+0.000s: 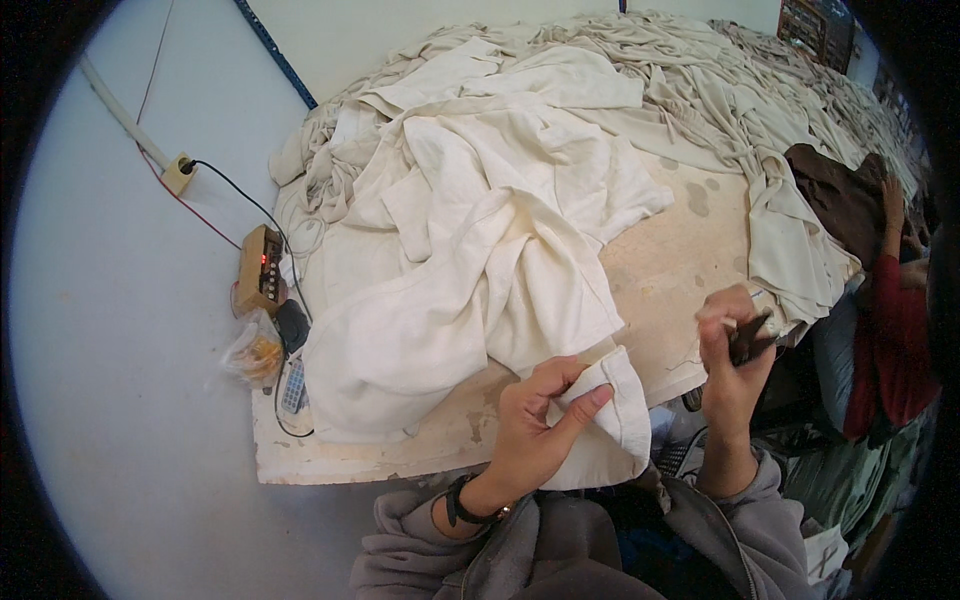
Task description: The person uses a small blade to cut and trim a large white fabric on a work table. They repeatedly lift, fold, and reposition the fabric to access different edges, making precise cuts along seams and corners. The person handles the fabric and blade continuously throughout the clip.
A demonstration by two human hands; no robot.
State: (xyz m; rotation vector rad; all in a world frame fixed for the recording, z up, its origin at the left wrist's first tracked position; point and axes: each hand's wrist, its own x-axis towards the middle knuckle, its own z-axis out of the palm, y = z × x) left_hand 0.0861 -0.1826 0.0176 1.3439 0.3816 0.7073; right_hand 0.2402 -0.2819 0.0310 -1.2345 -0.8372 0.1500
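Observation:
My left hand (550,425) pinches the hemmed end of a cream cloth garment (622,405), thumb on top and fingers curled beneath. This end hangs over the table's front edge, close to my body. To the right, my right hand (735,350) is raised apart from the cloth, its fingers closed round a small dark pair of thread snips (750,342). The snips are partly covered by the fingers and slightly blurred. Just beyond my left hand, more cream garments (480,240) lie in a loose, folded heap.
The worn, stained table (690,225) carries a large beige cloth pile (690,90) at the back. At left are a radio-like box (260,270), a remote (293,388), a plastic bag (252,350) and cables. Another person in red sleeves (885,340) handles brown cloth (840,200) at right.

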